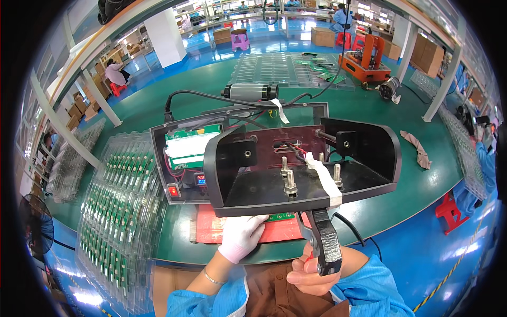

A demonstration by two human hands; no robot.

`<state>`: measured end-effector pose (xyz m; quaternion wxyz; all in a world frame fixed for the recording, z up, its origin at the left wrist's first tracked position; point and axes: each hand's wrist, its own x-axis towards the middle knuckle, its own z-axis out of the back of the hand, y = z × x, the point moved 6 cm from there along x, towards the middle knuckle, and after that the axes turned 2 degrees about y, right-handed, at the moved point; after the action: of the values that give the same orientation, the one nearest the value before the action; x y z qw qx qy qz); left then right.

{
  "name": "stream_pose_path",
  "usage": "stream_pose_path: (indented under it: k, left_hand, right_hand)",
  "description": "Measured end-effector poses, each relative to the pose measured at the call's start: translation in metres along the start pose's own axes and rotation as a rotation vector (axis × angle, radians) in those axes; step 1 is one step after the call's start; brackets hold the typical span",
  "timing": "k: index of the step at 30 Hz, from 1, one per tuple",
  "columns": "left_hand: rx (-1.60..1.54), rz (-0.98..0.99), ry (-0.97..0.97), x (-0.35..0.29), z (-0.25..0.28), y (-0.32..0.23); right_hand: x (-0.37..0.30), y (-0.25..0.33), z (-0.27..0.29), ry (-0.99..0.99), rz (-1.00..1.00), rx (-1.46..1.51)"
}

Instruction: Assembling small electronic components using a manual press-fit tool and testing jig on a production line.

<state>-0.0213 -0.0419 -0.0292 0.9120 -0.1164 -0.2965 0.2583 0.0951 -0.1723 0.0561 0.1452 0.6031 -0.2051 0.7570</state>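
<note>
My left hand [243, 238], in a white glove, is closed at the left end of a narrow green circuit board [281, 216]. The board lies low over a red pad [216, 224], partly hidden under a black test fixture [253, 193]. Bare, my right hand [311, 274] has its fingers wrapped around the fixture's lever handle [327, 245], which is bound in black; a bit of red shows between the fingers. Upright bolts [290, 182] and a strip of white tape [325, 179] sit on the fixture.
Behind the fixture stands a clear-covered box with a lit white display [185, 153] and a red switch [174, 190]. Stacked clear trays of green boards [121, 211] are at left. A grey cylinder [251, 92], black cables and an orange machine [364, 63] are farther back.
</note>
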Motion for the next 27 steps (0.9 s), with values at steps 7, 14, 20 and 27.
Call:
stream_pose_path:
  k: [7, 14, 20, 27]
  left_hand:
    - [-0.045, -0.005, -0.046, -0.003, -0.001, 0.002]
    - [-0.006, 0.037, 0.003, -0.004, 0.001, 0.002]
    - [-0.054, 0.075, 0.015, -0.010, -0.010, 0.011]
    - [-0.076, 0.026, -0.046, -0.005, -0.002, 0.005]
  right_hand:
    - [-0.004, 0.001, -0.002, -0.032, 0.002, 0.034]
    - [0.003, -0.001, 0.001, 0.122, -0.081, 0.133]
    - [0.001, -0.001, 0.003, 0.129, -0.003, 0.100]
    - [-0.003, -0.001, 0.002, 0.164, -0.049, 0.170]
